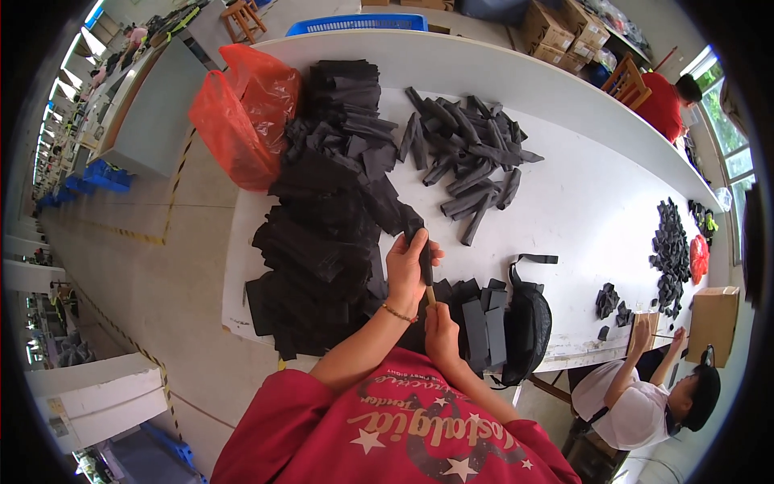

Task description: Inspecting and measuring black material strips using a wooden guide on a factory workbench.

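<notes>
My left hand (pixel 405 268) is closed around a narrow black fabric tube (pixel 425 260), thumb on top. The tube's far end reaches up toward the fabric heap. A thin light-brown stick (pixel 430 294) comes out of its near end, and my right hand (pixel 441 329) grips that stick close to my body. How far the stick goes inside the tube is hidden. To the left of my hands lie layered piles of black fabric pieces (pixel 310 250). Beyond them, on the white table (pixel 459 270), is a loose heap of black rolled tubes (pixel 476 153).
A red plastic bag (pixel 246 121) hangs at the table's far left corner. Right of my hands are a black waist bag (pixel 528 323) and stacked dark strips (pixel 484 323). A raised white board (pixel 516 73) borders the far side. A co-worker (pixel 633 403) sits at the right.
</notes>
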`<action>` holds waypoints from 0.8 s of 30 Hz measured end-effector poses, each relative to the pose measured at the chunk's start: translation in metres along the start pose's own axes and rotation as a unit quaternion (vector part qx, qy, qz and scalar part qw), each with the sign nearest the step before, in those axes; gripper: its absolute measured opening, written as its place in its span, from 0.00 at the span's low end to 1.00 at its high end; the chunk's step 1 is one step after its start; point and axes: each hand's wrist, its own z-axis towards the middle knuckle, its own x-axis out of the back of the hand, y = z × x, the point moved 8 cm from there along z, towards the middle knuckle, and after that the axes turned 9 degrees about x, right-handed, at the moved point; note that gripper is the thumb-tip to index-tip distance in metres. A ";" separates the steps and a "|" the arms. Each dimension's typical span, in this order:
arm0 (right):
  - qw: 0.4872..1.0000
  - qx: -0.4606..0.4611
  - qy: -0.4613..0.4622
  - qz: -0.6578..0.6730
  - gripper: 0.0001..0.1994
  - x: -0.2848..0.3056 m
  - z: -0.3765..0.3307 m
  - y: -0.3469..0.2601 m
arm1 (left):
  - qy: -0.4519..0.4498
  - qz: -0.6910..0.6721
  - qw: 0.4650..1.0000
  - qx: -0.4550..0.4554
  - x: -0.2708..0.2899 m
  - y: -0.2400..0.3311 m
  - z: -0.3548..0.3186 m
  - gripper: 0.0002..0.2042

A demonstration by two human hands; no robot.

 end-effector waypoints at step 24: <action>0.980 -0.118 -0.146 0.071 0.07 0.032 -0.072 0.006 | 0.052 0.031 0.998 -0.018 0.049 0.033 0.029 0.20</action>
